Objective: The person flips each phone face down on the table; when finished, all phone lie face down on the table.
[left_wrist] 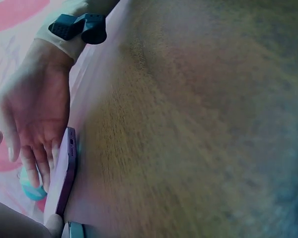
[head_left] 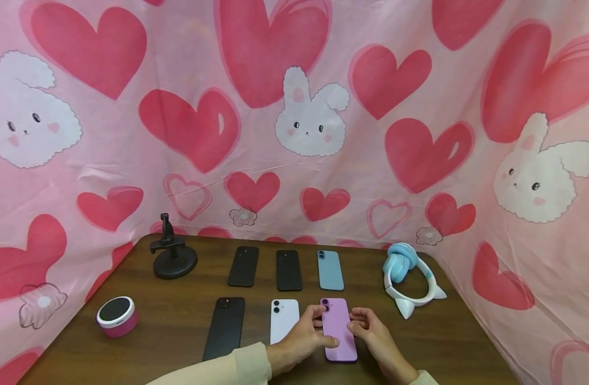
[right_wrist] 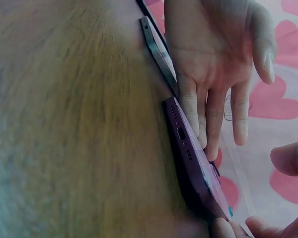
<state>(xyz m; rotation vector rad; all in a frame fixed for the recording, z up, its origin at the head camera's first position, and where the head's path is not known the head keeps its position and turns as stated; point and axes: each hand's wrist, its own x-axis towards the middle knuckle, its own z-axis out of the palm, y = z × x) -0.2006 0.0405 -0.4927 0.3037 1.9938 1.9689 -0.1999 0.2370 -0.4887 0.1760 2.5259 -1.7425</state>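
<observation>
Currently, your left hand (head_left: 301, 334) and right hand (head_left: 371, 329) bracket the flat purple smartphone (head_left: 339, 330), which lies camera side up on the dark wooden bench (head_left: 179, 321) in the front row, near the front edge and right of centre. The fingers (right_wrist: 198, 114) of your left hand lie nearly straight over the phone's left long edge, with the thumb laid across its back; the fingers (left_wrist: 37, 163) of your right hand are loosely extended against the right long edge. Neither hand is clamped round it; I judge this a light two-sided contact, not a secure hold.

Risks noted:

- The purple phone's back looks smooth. Lifting it on fingertip friction alone could let it slip and drop flat on the bench.
- The white smartphone (head_left: 283, 320) lies just beside it, partly under your left hand. A sideways push or a dragging wrist could shove it out of line towards the black smartphone (head_left: 224, 326) at the front row's left.
- The wrist views suggest the purple phone's near end sits slightly raised. Uneven pressure there could pivot it and scrape it on the wood.
- The white and blue cat-ear headphones (head_left: 410, 280) lie near the right edge, apart from your right hand; a wide outward sweep could catch them.
- The back row of phones, the black stand (head_left: 171, 256) and the pink round speaker (head_left: 116, 316) are well apart and look to be at low risk.
</observation>
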